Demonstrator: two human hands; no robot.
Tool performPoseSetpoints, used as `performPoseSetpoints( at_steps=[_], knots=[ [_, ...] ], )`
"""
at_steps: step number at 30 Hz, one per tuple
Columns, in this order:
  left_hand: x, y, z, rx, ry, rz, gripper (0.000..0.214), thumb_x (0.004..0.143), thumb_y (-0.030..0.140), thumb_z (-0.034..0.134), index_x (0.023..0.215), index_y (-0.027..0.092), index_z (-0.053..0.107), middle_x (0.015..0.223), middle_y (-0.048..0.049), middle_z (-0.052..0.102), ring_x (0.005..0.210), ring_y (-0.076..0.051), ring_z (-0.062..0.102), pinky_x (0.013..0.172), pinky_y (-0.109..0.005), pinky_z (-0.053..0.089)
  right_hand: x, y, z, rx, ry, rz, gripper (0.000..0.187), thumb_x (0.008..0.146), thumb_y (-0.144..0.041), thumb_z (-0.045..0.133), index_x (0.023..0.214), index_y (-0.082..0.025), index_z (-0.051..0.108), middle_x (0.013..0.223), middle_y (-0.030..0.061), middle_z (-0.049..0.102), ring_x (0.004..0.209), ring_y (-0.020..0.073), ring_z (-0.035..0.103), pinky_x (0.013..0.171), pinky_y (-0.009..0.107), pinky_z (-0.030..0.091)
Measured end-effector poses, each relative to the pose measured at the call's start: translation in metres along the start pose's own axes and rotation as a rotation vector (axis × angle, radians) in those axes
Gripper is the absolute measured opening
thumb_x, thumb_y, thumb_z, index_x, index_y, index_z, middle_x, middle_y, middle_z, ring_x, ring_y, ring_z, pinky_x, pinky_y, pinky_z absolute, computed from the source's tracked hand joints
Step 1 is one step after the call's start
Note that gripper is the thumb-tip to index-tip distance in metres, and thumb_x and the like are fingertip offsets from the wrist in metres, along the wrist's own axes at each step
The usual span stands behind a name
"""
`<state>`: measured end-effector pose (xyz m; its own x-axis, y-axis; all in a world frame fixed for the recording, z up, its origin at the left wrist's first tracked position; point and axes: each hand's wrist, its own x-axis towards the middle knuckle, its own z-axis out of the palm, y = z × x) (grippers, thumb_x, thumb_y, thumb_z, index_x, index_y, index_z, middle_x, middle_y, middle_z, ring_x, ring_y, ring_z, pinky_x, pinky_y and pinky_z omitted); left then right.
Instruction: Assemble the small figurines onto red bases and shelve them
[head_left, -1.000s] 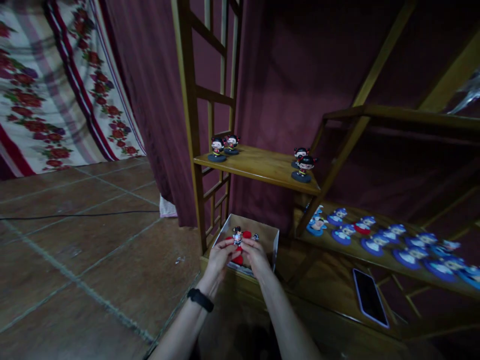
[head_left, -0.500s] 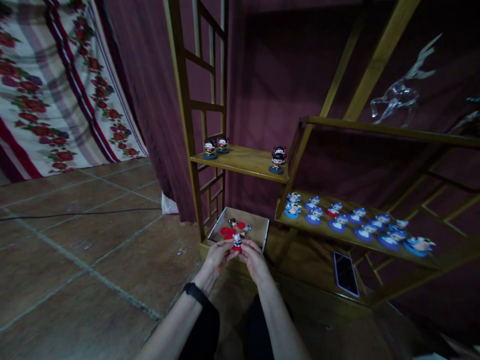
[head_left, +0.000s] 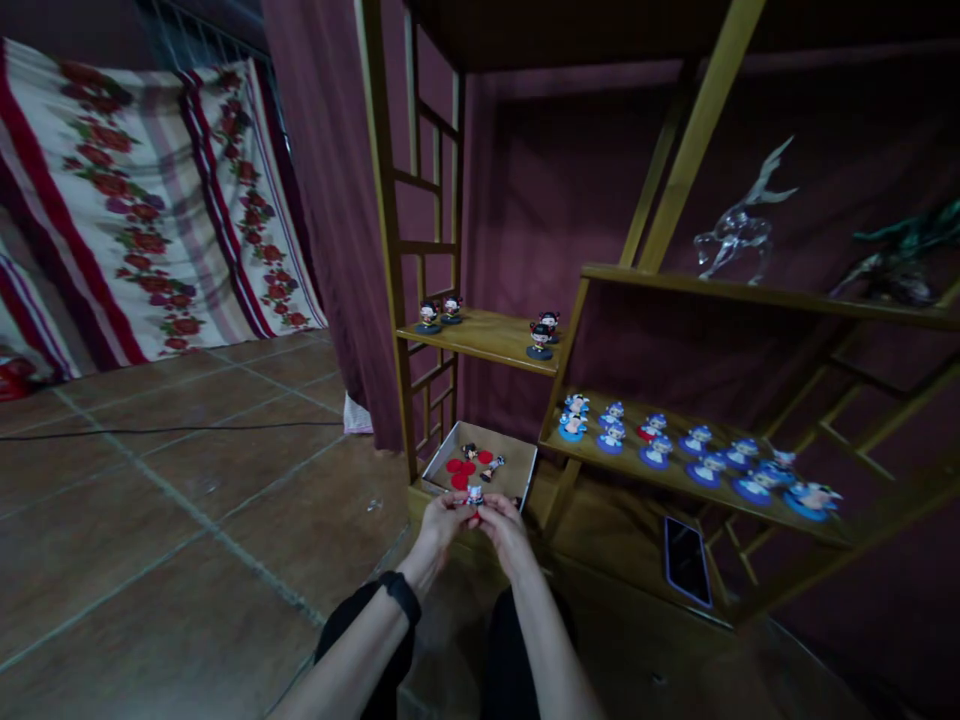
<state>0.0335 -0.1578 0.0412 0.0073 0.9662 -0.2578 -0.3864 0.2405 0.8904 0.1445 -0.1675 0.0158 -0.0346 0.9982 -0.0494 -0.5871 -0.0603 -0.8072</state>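
Note:
Between the fingertips of both hands is a small figurine [head_left: 475, 496] with a pale head and a red base. My left hand [head_left: 444, 520] closes on its left side, and a dark band circles that wrist. From the other side my right hand [head_left: 502, 522] grips the same figurine. Fingers partly hide the red base. Just beyond the hands sits a shallow open box [head_left: 517, 463] holding several red discs [head_left: 460, 481], a dark-haired figurine [head_left: 470, 451] and another small figurine [head_left: 493, 467] lying tilted.
Black-haired figurines [head_left: 539, 342] stand at both ends of the upper left shelf [head_left: 484, 335]. Several blue and purple figurines [head_left: 655, 452] line the lower right shelf. Below it lies a phone [head_left: 687, 562]. A clear deer ornament [head_left: 739, 235] stands higher up. A cable [head_left: 187, 430] crosses the tiled floor.
The view has shifted, showing more of the upper right shelf. Both hands still hold the figurine and are a little lower, so the box's contents show more fully.

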Motion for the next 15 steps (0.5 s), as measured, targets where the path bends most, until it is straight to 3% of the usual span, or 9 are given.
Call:
performPoseSetpoints(
  at_steps=[9,15],
  knots=[
    [0.012,-0.009,-0.026,-0.004,-0.010,0.029,0.038,0.040,0.025,0.082,0.070,0.012,0.063,0.058,-0.0015,0.064,0.045,-0.010,0.056,0.051,-0.022,0.045,0.012,0.020,0.012,-0.031,0.038,0.006,0.024,0.052,-0.027,0.073,0.069,-0.016,0.060,0.064,0.0006,0.064,0.048,0.0125,0.057,0.053,0.027,0.046],
    [0.002,0.002,-0.025,0.079,-0.109,0.071,0.047,0.040,0.028,0.081,0.082,0.014,0.066,0.064,-0.0020,0.065,0.056,-0.013,0.058,0.060,-0.025,0.046,0.002,0.017,0.013,0.077,0.041,-0.031,0.021,0.057,-0.026,0.072,0.074,-0.017,0.063,0.079,0.0040,0.067,0.070,0.0167,0.062,0.066,0.028,0.047]
  ],
)
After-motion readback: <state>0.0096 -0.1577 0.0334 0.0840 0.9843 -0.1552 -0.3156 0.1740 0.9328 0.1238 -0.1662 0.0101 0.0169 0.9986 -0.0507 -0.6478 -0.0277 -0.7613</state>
